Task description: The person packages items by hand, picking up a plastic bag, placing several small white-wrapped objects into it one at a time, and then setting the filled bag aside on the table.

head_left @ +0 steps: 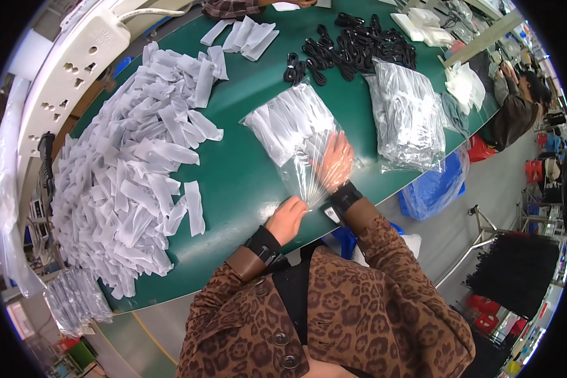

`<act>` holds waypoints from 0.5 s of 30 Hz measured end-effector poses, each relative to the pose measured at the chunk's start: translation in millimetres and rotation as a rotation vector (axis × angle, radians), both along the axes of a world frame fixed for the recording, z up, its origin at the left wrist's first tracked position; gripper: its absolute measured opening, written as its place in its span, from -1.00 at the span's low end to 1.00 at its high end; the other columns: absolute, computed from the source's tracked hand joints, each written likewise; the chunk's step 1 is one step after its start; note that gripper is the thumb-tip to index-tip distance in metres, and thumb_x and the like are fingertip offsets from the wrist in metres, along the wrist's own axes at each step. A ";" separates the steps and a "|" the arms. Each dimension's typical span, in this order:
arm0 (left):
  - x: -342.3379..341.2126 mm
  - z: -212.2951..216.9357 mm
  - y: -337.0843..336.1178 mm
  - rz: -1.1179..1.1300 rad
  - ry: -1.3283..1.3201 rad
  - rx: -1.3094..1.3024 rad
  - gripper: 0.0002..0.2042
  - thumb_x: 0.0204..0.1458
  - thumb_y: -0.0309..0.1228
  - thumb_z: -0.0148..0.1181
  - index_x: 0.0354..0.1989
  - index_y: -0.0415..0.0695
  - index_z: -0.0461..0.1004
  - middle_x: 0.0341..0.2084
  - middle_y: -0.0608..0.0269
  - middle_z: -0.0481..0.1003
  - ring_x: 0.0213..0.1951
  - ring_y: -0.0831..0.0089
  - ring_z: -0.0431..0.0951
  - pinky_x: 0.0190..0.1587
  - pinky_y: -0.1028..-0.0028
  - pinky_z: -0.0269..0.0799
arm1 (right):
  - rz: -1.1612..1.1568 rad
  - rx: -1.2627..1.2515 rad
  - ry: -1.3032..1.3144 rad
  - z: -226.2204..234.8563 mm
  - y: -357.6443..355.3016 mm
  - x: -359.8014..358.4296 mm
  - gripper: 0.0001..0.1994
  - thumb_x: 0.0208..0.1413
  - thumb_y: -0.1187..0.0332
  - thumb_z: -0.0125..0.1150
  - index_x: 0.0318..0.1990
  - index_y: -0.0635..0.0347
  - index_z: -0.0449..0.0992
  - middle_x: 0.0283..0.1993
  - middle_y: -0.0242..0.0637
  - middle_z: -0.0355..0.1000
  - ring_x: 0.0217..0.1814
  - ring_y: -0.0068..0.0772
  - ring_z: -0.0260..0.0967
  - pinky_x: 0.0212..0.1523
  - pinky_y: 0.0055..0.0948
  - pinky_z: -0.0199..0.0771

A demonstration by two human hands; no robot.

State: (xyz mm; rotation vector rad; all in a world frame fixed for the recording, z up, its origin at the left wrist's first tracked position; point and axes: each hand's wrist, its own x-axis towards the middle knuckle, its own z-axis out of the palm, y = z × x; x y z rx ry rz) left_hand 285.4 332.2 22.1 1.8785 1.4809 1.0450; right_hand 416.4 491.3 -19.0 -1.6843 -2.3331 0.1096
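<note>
A clear plastic bag (290,123) filled with white translucent sleeves lies on the green table in front of me. My left hand (286,218) pinches the gathered mouth of this bag, close to the table's front edge. The plastic is drawn into folds that run toward those fingers. My right hand (336,162) lies on the bag's right side, over the unfilled part, its fingers stretched out. To the left spreads a large heap of white translucent sleeves (126,170). On the right rests another filled clear bag (409,120).
Bundled black cables (359,47) lie at the back of the green table (233,189). A white power strip (75,69) runs along the left. Below the right edge stands a blue bin (431,192) lined with plastic. Another person (516,104) sits at the far right.
</note>
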 end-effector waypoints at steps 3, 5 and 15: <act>7.8 25.7 13.2 0.025 0.049 0.074 -0.89 -0.03 -0.59 0.15 -0.33 -0.23 0.38 -0.32 0.10 0.36 -0.24 0.12 0.44 -0.18 0.29 0.36 | 0.274 0.185 0.089 6.9 -7.1 0.4 -0.14 -0.12 0.16 0.36 0.27 0.47 0.09 0.31 0.28 0.05 0.31 0.26 0.07 0.29 0.10 0.05; 26.2 54.8 37.0 0.149 0.173 0.216 -0.85 -0.05 -0.60 0.13 -0.29 -0.25 0.36 -0.32 0.08 0.33 -0.21 0.12 0.42 -0.14 0.27 0.34 | 0.255 0.193 0.132 -14.0 5.8 5.0 -0.17 -0.10 0.19 0.34 0.27 0.48 0.10 0.32 0.27 0.03 0.33 0.27 0.04 0.30 0.12 0.03; 43.7 1.7 83.3 -0.043 0.220 -0.048 -0.61 -0.10 -0.53 0.22 -0.05 -0.25 0.34 -0.22 0.01 0.31 -0.13 0.03 0.37 -0.08 0.21 0.32 | 0.200 0.138 0.173 -32.0 39.8 -3.3 -0.34 0.00 0.25 0.20 0.20 0.48 0.18 0.38 0.15 0.00 0.26 0.10 0.15 0.09 0.06 0.23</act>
